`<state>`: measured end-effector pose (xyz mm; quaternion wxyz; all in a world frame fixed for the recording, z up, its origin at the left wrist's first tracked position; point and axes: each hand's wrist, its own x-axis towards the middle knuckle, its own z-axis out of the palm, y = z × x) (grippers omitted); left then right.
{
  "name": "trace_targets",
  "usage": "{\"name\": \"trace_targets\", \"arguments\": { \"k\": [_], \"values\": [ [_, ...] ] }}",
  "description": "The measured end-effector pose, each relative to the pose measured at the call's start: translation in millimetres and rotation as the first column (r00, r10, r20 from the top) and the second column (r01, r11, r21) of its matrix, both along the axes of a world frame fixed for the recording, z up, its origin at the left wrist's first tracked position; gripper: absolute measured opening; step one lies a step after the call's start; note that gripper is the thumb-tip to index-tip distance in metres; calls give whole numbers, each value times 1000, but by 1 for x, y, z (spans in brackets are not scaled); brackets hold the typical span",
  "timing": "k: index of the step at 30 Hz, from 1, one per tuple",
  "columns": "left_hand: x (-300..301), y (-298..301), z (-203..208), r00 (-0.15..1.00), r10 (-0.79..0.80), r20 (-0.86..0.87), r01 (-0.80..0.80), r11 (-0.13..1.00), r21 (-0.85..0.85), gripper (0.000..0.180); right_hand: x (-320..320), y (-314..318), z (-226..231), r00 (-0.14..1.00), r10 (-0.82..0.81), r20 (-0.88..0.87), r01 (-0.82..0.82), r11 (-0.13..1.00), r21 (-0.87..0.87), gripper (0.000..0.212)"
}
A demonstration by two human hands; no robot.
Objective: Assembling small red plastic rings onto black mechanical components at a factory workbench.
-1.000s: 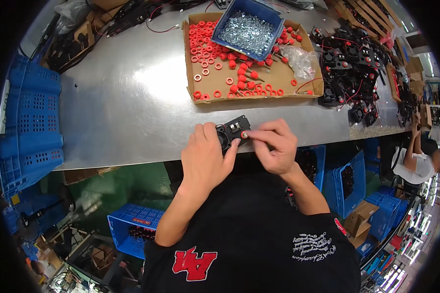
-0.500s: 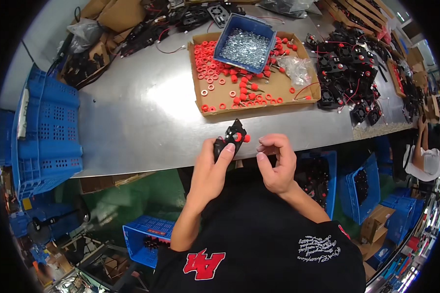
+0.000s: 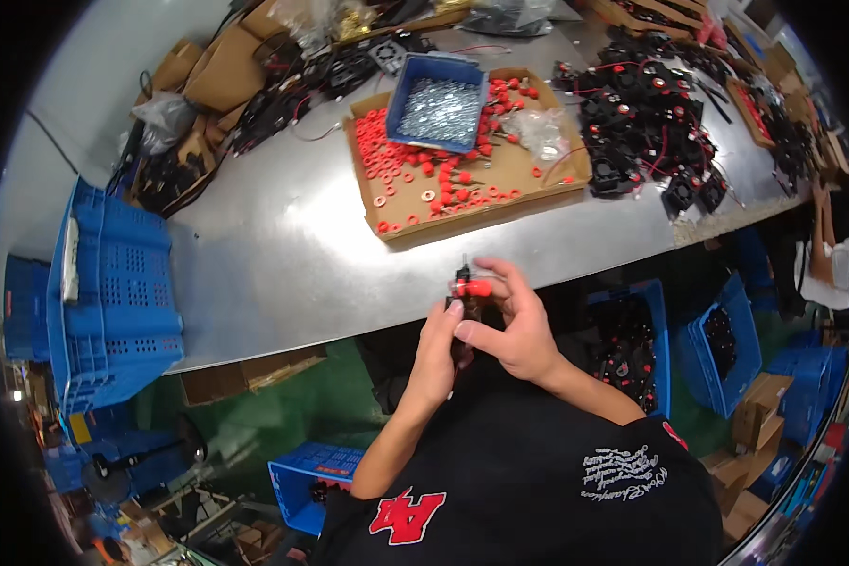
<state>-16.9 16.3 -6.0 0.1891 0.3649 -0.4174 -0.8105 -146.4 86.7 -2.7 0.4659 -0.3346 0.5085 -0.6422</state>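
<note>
My left hand (image 3: 433, 360) is closed on a small black plastic part (image 3: 463, 275) with a red knob (image 3: 480, 288) on its side. It is held above the table's front edge, close to my body. My right hand (image 3: 525, 332) is curled around the knob side, its thumb against the part near my left fingers. Fingers cover much of the part's lower end. Beyond my hands lies a shallow cardboard tray (image 3: 448, 226) holding red rings (image 3: 379, 162) and red-headed knobs (image 3: 463, 177). Inside the tray, a blue bin (image 3: 398, 92) contains many small shiny metal pieces (image 3: 441, 109).
Black fan assemblies (image 3: 637, 127) with red wires are heaped at the right of the metal table (image 3: 264, 274). A blue crate (image 3: 123, 283) stands at its left end. Blue bins (image 3: 665, 358) sit below on the right. Another person's arm (image 3: 821, 226) shows at far right.
My right hand has moved left onto the black part, and its fingers now close around the knob side. The part has turned more upright. The whole view has shifted slightly.
</note>
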Motion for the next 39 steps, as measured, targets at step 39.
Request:
{"name": "trace_targets", "arguments": {
  "k": [39],
  "values": [
    [-16,-404,-23,480,838,260,561,-65,-825,31,-145,0,-36,7,-508,-861,739,583,-338,69]
  ]
}}
